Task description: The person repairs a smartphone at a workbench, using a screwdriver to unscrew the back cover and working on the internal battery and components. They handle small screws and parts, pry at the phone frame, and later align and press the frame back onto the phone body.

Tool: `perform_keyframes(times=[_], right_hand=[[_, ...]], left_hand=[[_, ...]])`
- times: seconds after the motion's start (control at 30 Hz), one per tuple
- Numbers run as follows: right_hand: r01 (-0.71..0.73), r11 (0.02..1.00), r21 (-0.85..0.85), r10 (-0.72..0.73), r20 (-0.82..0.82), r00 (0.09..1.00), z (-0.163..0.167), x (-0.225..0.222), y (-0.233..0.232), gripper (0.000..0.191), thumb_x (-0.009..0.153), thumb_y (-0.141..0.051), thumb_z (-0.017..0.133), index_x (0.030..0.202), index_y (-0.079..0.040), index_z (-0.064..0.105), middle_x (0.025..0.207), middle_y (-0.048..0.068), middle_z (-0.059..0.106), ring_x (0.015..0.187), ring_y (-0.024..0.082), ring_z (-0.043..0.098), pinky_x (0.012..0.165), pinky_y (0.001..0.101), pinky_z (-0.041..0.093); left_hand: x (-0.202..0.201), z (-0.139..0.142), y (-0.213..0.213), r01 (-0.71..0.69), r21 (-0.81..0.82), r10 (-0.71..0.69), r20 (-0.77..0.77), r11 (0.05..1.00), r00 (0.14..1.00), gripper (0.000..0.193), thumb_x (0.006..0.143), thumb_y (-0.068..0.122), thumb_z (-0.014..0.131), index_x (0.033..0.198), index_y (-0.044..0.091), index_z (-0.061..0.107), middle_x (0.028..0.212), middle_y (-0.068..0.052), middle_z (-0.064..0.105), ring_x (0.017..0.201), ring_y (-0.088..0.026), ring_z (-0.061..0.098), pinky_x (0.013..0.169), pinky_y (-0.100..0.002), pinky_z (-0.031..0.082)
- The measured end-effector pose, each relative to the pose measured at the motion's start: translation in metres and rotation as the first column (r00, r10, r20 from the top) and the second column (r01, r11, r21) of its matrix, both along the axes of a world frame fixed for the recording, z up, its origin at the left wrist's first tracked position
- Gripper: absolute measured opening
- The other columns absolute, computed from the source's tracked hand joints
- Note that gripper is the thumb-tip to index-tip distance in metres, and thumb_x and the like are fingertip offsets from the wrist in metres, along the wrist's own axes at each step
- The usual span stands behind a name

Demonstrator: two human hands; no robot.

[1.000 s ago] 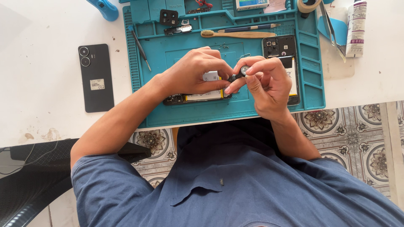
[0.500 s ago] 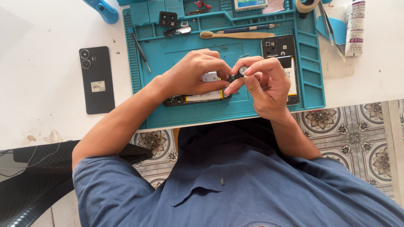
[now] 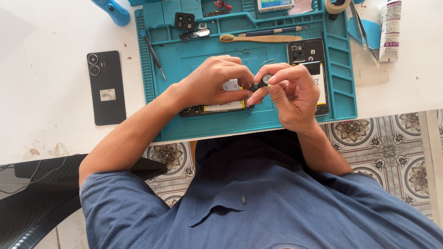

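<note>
At frame centre the left hand (image 3: pixel 210 85) pinned the opened black phone (image 3: pixel 217 107) flat on the teal silicone mat (image 3: pixel 258 122), while the right hand (image 3: pixel 290 92) pinched what looked like a small round dark part (image 3: pixel 261 83) just above it for steadiness.

Phone-repair bench; teal repair mat (image 3: pixel 258 122); opened phones (image 3: pixel 310 50)

Single head-worn view, steeply downward, close over teal work mat (image 3: pixel 258 122) and white table (image 3: pixel 41 92)

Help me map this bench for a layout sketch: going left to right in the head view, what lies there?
Black phone → screwdriver → left hand → right hand → white tube.
</note>
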State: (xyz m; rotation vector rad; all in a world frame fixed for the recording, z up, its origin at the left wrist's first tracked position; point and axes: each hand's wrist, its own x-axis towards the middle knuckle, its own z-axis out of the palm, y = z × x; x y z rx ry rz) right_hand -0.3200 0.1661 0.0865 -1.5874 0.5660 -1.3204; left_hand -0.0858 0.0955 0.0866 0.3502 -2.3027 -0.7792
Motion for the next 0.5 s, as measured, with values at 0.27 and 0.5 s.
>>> perform_keyframes(times=[0.27,0.5], right_hand=[[0.085,0.994,-0.072,-0.093,-0.115,0.989,0.007,0.003,0.001,0.020,0.109,0.001,0.060,0.128,0.004,0.057,0.122,0.022,0.067,0.084,0.020,0.075,0.064,0.0257,0.062],[0.176,0.882,-0.437,-0.327,-0.299,0.896,0.016,0.007,-0.002,0.016,0.101,0.004,0.072,0.117,-0.001,0.072,0.114,0.016,0.074,0.099,0.024,0.076,0.080,0.0305,0.062]], left_hand=[[0.000,0.007,0.000,-0.004,0.021,0.004,0.017,1.000,1.000,0.022,0.092,0.023,0.083,0.095,0.008,0.067,0.087,-0.001,0.072,0.086,-0.022,0.068,0.075,-0.037,0.053],[-0.004,0.007,0.000,0.014,0.073,-0.014,0.003,0.997,1.000,0.028,0.092,0.027,0.083,0.105,0.006,0.070,0.092,-0.005,0.071,0.089,-0.024,0.068,0.076,-0.038,0.054]])
